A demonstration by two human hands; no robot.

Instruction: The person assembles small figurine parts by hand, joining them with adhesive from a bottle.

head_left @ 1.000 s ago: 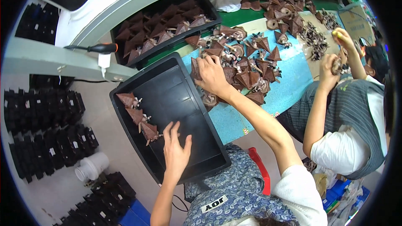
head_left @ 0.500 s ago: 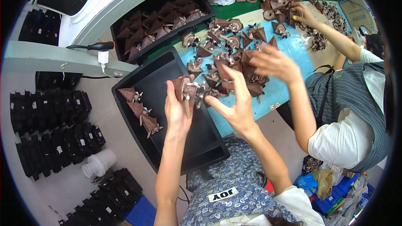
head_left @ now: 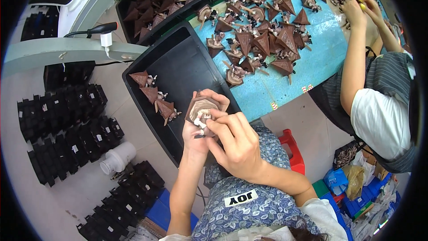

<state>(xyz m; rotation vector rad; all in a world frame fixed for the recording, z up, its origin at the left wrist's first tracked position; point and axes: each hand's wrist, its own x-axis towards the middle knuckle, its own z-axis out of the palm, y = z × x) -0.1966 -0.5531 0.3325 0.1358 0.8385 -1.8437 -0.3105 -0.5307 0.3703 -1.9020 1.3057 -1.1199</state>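
My left hand point(head_left: 194, 142) cups a brown pyramid-shaped figurine point(head_left: 193, 108), its fingers wrapped round the far side. The hollow, ringed underside of the piece faces up, with a small pale figure point(head_left: 199, 120) with black ends on it. At that pale figure, my right hand point(head_left: 240, 145) has its thumb and fingertips pinched close; the exact contact is partly hidden by the fingers. Below both hands lies a black tray point(head_left: 178, 56), with several similar figurines point(head_left: 150, 93) lined along its left side.
More figurines point(head_left: 261, 42) crowd the blue table point(head_left: 318, 35). A second black tray point(head_left: 133, 39), full of them, stands behind. To the right, a co-worker's hands point(head_left: 356, 13) work over small parts. A red stool point(head_left: 292, 151) and black bins point(head_left: 73, 111) stand on the floor.
The left hand has turned the figurine underside up and come slightly nearer. My right hand has moved in from the right onto it. The co-worker's near hand has drawn away from the figurine pile.
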